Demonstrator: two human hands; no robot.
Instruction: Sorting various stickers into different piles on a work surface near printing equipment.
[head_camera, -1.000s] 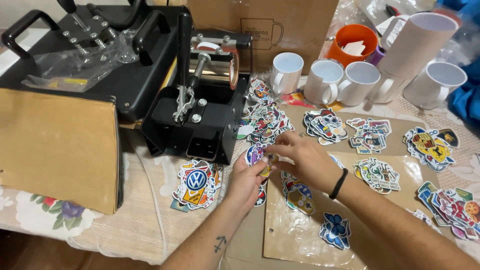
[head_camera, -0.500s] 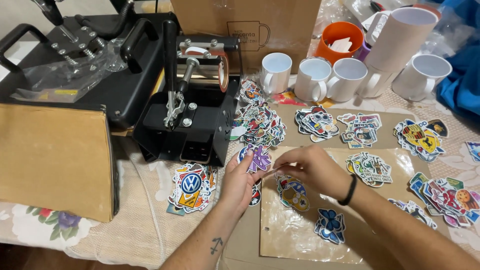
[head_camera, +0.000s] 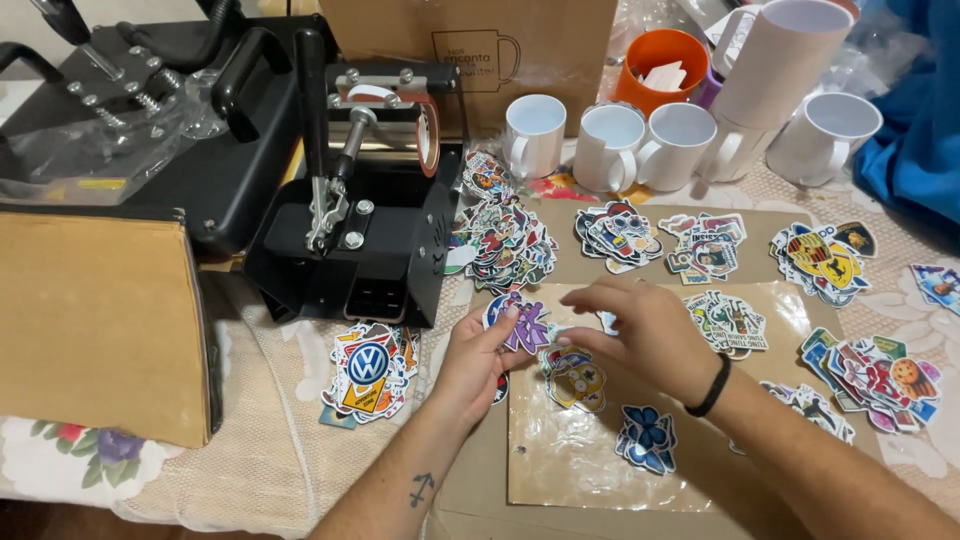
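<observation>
A purple-and-white sticker (head_camera: 527, 322) is pinched at its left edge by the left hand (head_camera: 475, 358), thumb and fingers closed on it, held just above the near-left corner of the clear plastic sheet (head_camera: 570, 460). The sticker is judged thin, very light and floppy, easily creased, best taken by an edge between fingertips, not pressed flat. The right hand (head_camera: 648, 335) is held palm down just beside it, fingers loosely curled over the sheet; whether anything is gripped under them cannot be told. On the sheet, a yellow sticker (head_camera: 577, 382) and a blue butterfly sticker (head_camera: 648, 440) are laid apart. More sticker piles (head_camera: 500, 240) are spread on brown card (head_camera: 760, 215) behind. A black mug press (head_camera: 360, 230) is seen to the left, a round blue-badge sticker pile (head_camera: 370, 370) before it. White mugs (head_camera: 610, 145) are lined up at the back of the lace tablecloth (head_camera: 270, 450).
</observation>
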